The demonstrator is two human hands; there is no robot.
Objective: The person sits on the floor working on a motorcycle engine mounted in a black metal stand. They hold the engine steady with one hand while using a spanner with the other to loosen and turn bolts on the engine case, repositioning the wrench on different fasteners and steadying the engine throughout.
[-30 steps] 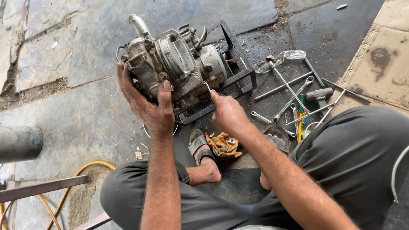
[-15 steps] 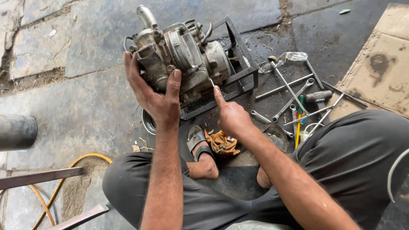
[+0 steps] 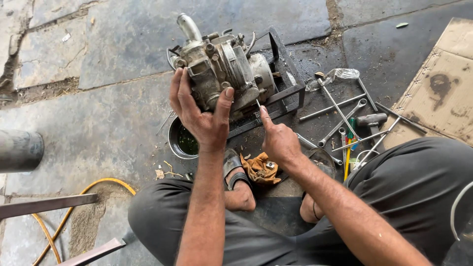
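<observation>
clearly heavy and greasy, the engine sits clenched in the left hand; the right hand pinches a thin tool.

Grimy grey cast-metal engine block: dull, oil-stained, rough. Long steel spanners bare metal, slight sheen; crumpled orange cloth rag soft, soiled. Dark stone-slab floor matt, rough.

wrenches, yellow hose, cardboard
</observation>
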